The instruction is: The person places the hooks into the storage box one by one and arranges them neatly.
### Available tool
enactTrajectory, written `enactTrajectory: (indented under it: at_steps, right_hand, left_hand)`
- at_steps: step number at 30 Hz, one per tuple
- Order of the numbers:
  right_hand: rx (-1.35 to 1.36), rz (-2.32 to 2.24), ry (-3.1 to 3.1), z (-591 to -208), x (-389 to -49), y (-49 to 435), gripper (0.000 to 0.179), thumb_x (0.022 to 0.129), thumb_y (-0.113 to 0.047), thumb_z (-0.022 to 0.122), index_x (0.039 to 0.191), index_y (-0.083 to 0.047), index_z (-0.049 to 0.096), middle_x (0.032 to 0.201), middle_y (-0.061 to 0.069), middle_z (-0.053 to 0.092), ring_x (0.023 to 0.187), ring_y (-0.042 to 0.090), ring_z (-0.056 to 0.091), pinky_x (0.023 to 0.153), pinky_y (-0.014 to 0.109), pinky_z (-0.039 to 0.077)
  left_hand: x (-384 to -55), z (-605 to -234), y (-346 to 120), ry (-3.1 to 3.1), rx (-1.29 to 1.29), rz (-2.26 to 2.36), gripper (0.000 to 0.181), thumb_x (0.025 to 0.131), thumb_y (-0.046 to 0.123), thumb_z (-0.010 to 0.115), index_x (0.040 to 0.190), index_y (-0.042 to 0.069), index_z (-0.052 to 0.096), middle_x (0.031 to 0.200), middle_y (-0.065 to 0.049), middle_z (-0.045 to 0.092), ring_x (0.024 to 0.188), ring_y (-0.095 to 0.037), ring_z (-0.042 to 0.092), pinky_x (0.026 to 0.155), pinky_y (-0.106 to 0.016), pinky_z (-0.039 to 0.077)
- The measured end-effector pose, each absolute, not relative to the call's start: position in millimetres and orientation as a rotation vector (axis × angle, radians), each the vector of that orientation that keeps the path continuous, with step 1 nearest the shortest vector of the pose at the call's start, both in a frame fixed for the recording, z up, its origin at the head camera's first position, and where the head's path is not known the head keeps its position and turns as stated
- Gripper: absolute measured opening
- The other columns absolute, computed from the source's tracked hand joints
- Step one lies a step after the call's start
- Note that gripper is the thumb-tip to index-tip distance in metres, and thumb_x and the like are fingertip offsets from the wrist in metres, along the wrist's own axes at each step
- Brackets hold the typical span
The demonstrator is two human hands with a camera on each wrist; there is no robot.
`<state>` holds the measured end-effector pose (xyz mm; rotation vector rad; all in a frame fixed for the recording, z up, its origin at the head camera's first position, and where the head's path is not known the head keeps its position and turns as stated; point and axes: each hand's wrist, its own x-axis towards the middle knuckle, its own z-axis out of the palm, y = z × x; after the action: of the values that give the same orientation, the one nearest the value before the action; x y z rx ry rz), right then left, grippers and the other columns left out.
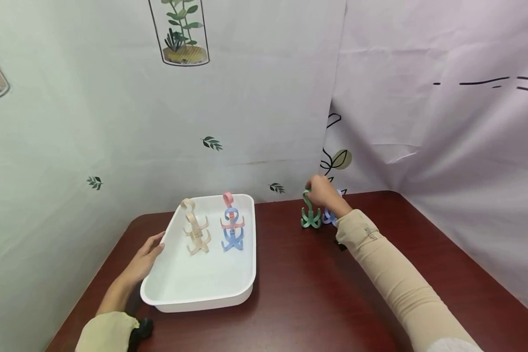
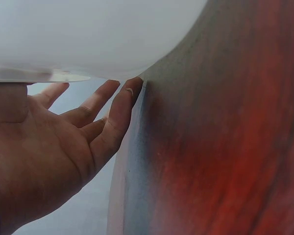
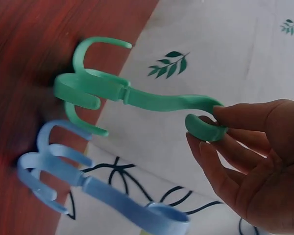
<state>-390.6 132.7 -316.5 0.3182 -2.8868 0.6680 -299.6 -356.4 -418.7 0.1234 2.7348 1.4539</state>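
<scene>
At the back right in the head view, my right hand [image 1: 323, 190] pinches the curled top of a green four-pronged hanging hook [image 1: 310, 218]. The right wrist view shows thumb and fingers of that hand [image 3: 255, 161] around the curl of the green hook [image 3: 152, 100]. A blue hook [image 3: 108, 193] stands close beside it, partly hidden by the arm in the head view. My left hand [image 1: 143, 261] rests against the left side of a white tray [image 1: 202, 283]. Its fingers [image 2: 120, 115] extend loosely and touch the tray's outer wall [image 2: 103, 39].
Inside the tray are two beige hooks [image 1: 198, 242], a pink hook [image 1: 228, 199] and a blue hook [image 1: 232, 239]. The dark red table [image 1: 299, 293] meets a printed cloth backdrop [image 1: 264, 98] behind. A small black object [image 1: 341, 246] lies near the right sleeve.
</scene>
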Motion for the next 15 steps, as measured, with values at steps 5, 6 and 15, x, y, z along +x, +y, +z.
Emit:
enactTrajectory:
  at_steps: [5, 6, 15]
  right_hand:
    - [0.354, 0.667, -2.832, -301, -380, 119, 0.028, 0.095, -0.012, 0.066, 0.118, 0.003, 0.068, 0.115, 0.02, 0.068, 0.104, 0.032, 0.065, 0.084, 0.045, 0.055]
    - [0.361, 0.667, -2.81, -296, -377, 117, 0.027, 0.095, -0.013, 0.068, 0.117, 0.002, 0.069, 0.113, 0.018, 0.069, 0.103, 0.031, 0.065, 0.084, 0.044, 0.055]
    - [0.524, 0.75, -2.638, -253, -341, 86, 0.02, 0.09, -0.02, 0.073, 0.105, -0.006, 0.076, 0.097, 0.006, 0.075, 0.09, 0.022, 0.068, 0.076, 0.038, 0.056]
  left_hand:
    - [-299, -415, -359, 2.741, 0.127, 1.457, 0.057, 0.11, 0.026, 0.031, 0.156, -0.002, 0.012, 0.14, -0.04, 0.038, 0.113, -0.049, 0.058, 0.081, -0.047, 0.058]
    - [-300, -415, -358, 2.737, 0.141, 1.467, 0.057, 0.11, 0.026, 0.031, 0.156, -0.002, 0.012, 0.14, -0.041, 0.038, 0.113, -0.049, 0.058, 0.081, -0.048, 0.058]
    - [-301, -417, -354, 2.727, 0.132, 1.483, 0.056, 0.11, 0.025, 0.031, 0.155, -0.002, 0.013, 0.143, -0.04, 0.035, 0.118, -0.052, 0.054, 0.084, -0.048, 0.057]
